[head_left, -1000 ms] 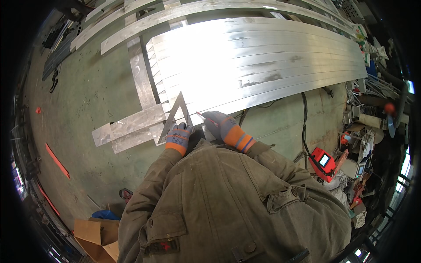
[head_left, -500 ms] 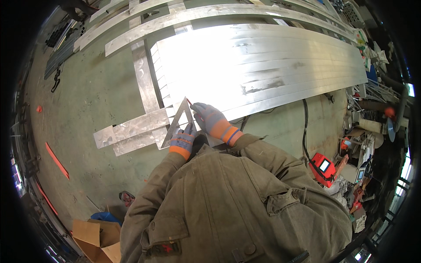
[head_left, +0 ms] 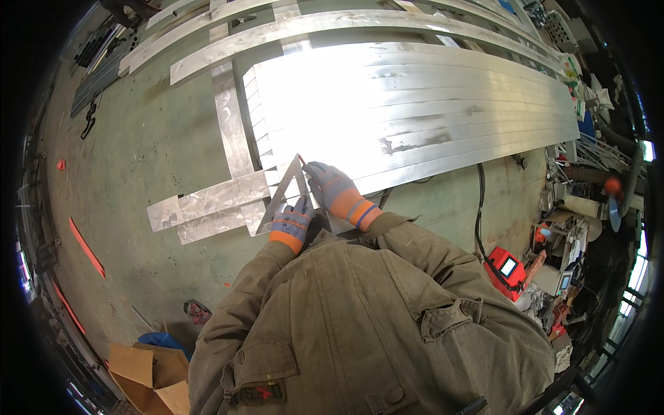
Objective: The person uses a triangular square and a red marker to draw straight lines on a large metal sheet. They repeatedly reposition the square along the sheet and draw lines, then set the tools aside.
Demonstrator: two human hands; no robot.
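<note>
A triangular metal square (head_left: 285, 192) lies across the near ends of shiny flat metal strips (head_left: 415, 111) laid side by side on the green floor. My left hand (head_left: 292, 223), in a grey and orange glove, presses on the square's lower edge. My right hand (head_left: 332, 188), gloved the same way, rests beside the square's right edge at the strip ends and seems to hold a thin marker, mostly hidden. Two short strips (head_left: 207, 207) lie crosswise just left of the square.
More long strips (head_left: 228, 41) lie at the far side. A red welding machine (head_left: 507, 271) with a black cable (head_left: 478, 207) stands at the right amid clutter. Cardboard boxes (head_left: 145, 377) sit at lower left. An orange bar (head_left: 86, 246) lies at the left.
Both hands and the square have shifted slightly up and right along the strip ends. My right hand has moved closer to the square's right edge.
</note>
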